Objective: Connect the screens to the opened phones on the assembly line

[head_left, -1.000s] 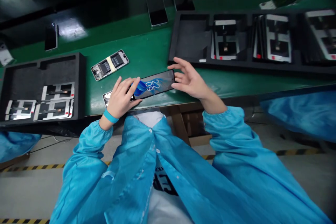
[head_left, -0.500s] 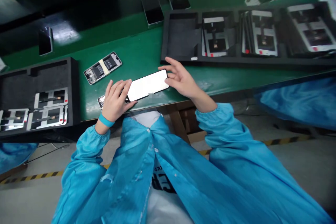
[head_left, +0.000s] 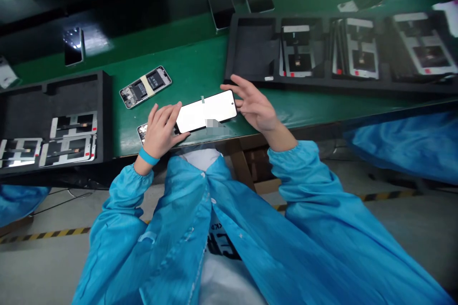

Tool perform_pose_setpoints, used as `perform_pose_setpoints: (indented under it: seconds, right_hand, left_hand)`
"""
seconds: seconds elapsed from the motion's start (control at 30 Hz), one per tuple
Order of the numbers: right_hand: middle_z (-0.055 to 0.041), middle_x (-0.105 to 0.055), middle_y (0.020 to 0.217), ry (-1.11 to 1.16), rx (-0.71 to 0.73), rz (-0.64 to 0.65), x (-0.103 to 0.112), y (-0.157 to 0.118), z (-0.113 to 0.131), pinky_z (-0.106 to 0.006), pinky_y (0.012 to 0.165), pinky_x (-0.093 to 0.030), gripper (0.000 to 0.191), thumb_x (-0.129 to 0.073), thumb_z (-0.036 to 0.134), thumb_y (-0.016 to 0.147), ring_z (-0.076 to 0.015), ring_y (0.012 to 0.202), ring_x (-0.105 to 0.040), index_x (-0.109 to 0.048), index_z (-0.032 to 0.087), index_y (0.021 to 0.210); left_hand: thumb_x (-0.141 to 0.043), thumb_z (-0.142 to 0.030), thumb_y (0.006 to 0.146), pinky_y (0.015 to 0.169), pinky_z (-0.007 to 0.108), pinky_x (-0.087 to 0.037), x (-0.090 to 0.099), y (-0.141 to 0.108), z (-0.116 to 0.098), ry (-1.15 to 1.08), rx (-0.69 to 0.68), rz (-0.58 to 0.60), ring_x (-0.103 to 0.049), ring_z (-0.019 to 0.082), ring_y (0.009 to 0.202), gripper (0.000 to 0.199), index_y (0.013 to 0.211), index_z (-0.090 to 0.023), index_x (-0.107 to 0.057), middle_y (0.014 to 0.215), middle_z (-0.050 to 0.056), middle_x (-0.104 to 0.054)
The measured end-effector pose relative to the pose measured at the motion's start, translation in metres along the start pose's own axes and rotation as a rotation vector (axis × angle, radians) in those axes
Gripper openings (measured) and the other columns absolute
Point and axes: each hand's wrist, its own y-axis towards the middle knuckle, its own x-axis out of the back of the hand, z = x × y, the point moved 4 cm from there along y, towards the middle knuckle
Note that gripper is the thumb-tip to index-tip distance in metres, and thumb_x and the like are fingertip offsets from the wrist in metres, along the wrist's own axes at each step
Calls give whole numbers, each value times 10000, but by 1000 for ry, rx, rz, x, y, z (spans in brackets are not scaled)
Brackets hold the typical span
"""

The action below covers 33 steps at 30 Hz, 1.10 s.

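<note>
A phone screen [head_left: 193, 116], lit plain white, lies at a slant near the front edge of the green bench. My left hand [head_left: 161, 126] grips its left end, fingers over the far side and thumb along the near edge. Beyond that hand's left side shows part of an opened phone body [head_left: 142, 133] with bare circuitry; how the two join is hidden under my palm. At the screen's right end is my right hand [head_left: 256, 107], fingers spread, with fingertips close to the edge. Farther back rests another opened phone [head_left: 161, 77] with a pale band across its battery.
A black foam tray [head_left: 250, 78] at the back right holds several phone display parts [head_left: 298, 50]. Another black tray [head_left: 105, 119] on the left holds more. Dark phones [head_left: 221, 8] lie along the back, one phone [head_left: 73, 47] at the left.
My right thumb has come off the screen's right end, and the fingers are spread beside it. My left hand keeps its hold. The whole view has shifted slightly.
</note>
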Motion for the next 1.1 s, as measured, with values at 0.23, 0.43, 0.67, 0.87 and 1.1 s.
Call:
perform_pose_setpoints:
  seconds: [0.23,0.43,0.67,0.87,1.1]
  right_hand:
    - [-86,-602,1600,414,-69,-73,-2,0,0,-546,1116,-546,872,-737,591,798,-375,1427,-589,-508,317,1594]
    - [-75,-598,1596,437,-130,-70,-3,0,2,-539,1122,-550,936,-820,630,707,-373,1391,-613,-538,330,1548]
    - [-96,-558,1629,299,-190,-89,-4,2,0,-529,1095,-578,1029,-786,760,729,-361,1346,-651,-467,328,1607]
    - [-76,-601,1592,185,-211,-152,-2,4,-14,-528,1095,-592,850,-754,619,839,-326,1300,-685,-471,341,1592]
    - [-65,-633,1555,206,-180,-156,-2,3,-17,-576,1144,-560,708,-755,516,857,-340,1446,-596,-532,371,1514]
  left_hand:
    - [-635,-681,997,1323,598,-337,-1,-2,5,-3,60,67,-606,366,1382,867,1659,-162,-427,1442,193,-681]
    - [-674,-665,978,1329,619,-324,-4,-1,5,-15,112,123,-593,376,1398,877,1668,-188,-418,1463,184,-667]
    - [-791,-528,929,1292,588,-393,10,-5,16,-102,102,217,-465,416,1544,1100,1749,-178,-147,1687,245,-439]
    - [-791,-383,897,1138,500,-533,34,-15,38,-82,191,465,-615,368,1333,1056,1755,-244,-192,1459,169,-634]
    - [-788,-308,869,1133,460,-517,36,-13,42,-155,152,522,-575,360,1371,1082,1760,-233,-178,1528,174,-595]
